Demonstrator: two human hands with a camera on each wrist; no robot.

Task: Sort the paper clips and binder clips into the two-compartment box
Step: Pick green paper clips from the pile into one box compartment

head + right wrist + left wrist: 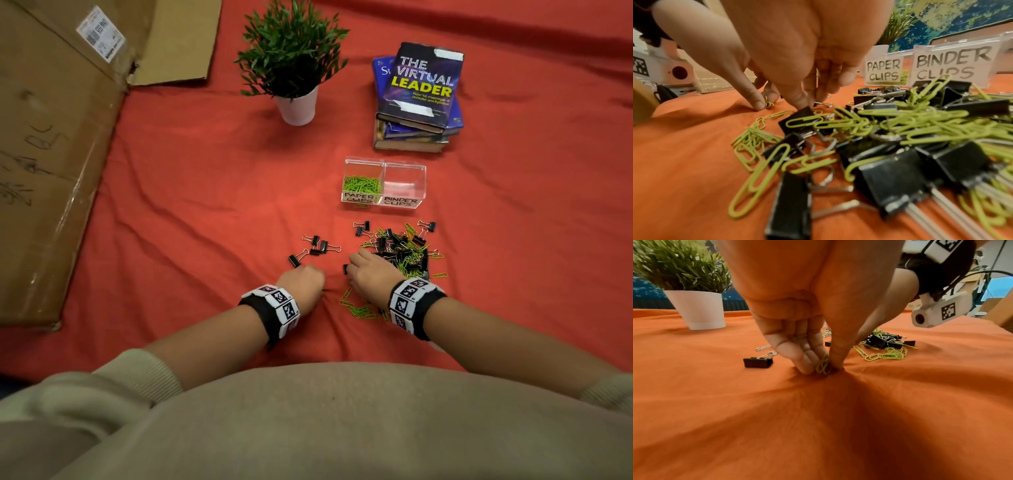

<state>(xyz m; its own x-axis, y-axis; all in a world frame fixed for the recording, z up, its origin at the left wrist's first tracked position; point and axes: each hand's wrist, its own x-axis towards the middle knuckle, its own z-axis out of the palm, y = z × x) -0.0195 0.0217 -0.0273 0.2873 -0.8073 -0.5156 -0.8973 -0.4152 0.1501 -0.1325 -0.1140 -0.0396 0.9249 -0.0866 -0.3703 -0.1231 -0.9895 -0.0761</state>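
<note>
Head view: paper clips (362,185) fill one box (383,163) compartment; the other is empty. Mixed pile (404,251) remains beside it. Left hand (303,279) fingers (797,353) pinch a green clip (823,365); right hand (371,270) fingers reach into the pile, grip undeterminable.

Box (383,164) labels "PAPER CLIPS", "BINDER CLIPS"; book (423,85) "THE VIRTUAL LEADER"

A wrinkled orange-red cloth (191,192) covers the whole work surface. Far to the left of the grip lies a large flat cardboard sheet (51,144). Beyond the grip stands a green plant in a white pot (296,102), and to its right a stack of books (418,102).
</note>
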